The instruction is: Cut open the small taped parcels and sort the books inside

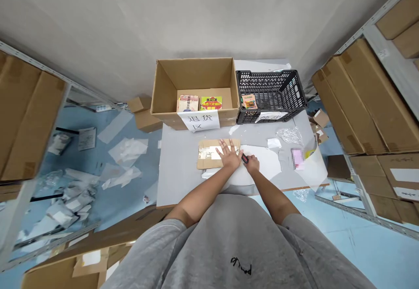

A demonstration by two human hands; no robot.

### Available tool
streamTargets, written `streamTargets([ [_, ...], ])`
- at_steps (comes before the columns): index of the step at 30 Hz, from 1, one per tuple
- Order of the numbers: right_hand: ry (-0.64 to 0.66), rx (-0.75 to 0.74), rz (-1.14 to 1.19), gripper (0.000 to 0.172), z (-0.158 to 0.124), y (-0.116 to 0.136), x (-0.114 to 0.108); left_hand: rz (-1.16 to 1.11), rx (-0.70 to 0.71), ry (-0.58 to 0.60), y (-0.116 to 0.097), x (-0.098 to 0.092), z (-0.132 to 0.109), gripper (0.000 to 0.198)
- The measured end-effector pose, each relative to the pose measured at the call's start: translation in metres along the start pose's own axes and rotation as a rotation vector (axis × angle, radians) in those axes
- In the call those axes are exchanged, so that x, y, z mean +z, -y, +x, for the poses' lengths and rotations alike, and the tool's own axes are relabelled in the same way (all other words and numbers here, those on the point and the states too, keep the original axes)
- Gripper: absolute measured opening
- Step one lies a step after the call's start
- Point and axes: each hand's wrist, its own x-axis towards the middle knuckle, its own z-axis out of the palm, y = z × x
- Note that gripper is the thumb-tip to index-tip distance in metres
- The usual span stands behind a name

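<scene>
My left hand (229, 157) lies flat with its fingers spread on a small brown cardboard package (203, 164). Shiny clear tape and a white label run across the middle of the package. Just to the right, my right hand (252, 165) is wrapped around a black and red utility knife (245, 158), its front end pointing at the package's right edge. Whether the blade touches the cardboard is too small to tell. Under the package and both hands spreads a white sheet (269, 161) on the grey table (176, 162).
Behind stand an open cardboard box (163, 92) with a paper sign and several small packs, and a black plastic crate (291, 94). Bubble wrap (290, 135) and a pink item (297, 159) lie at right. Shelves of cartons (379, 97) flank the table; paper scraps (129, 150) litter the floor.
</scene>
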Motion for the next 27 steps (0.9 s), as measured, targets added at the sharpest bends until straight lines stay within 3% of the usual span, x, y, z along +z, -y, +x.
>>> streamTargets([
  [4,0.056,-0.048,-0.079,0.042,0.008,0.008,0.003,0.008,0.019,-0.010,0.039,-0.033,0.003,0.088],
  [9,0.044,0.042,0.119,0.036,0.012,0.009,-0.012,0.074,-0.201,-0.186,0.089,-0.069,-0.004,0.118],
  [13,-0.018,0.045,0.287,0.035,0.001,0.001,-0.041,-0.138,-0.337,-0.201,0.115,-0.084,-0.007,0.123],
  [17,0.021,-0.102,0.463,0.047,-0.007,0.020,-0.072,-0.401,-0.369,-0.146,0.138,-0.089,-0.017,0.089],
  [20,0.124,-0.203,0.574,0.047,-0.008,0.050,-0.090,-0.552,-0.328,-0.190,0.151,-0.082,-0.030,0.072],
  [23,0.087,-0.229,0.435,0.041,-0.009,0.072,-0.106,-0.620,-0.332,-0.235,0.154,-0.073,-0.037,0.069],
  [27,-0.007,-0.276,0.215,0.045,-0.018,0.083,-0.122,-0.606,-0.393,-0.225,0.152,-0.067,-0.025,0.068],
])
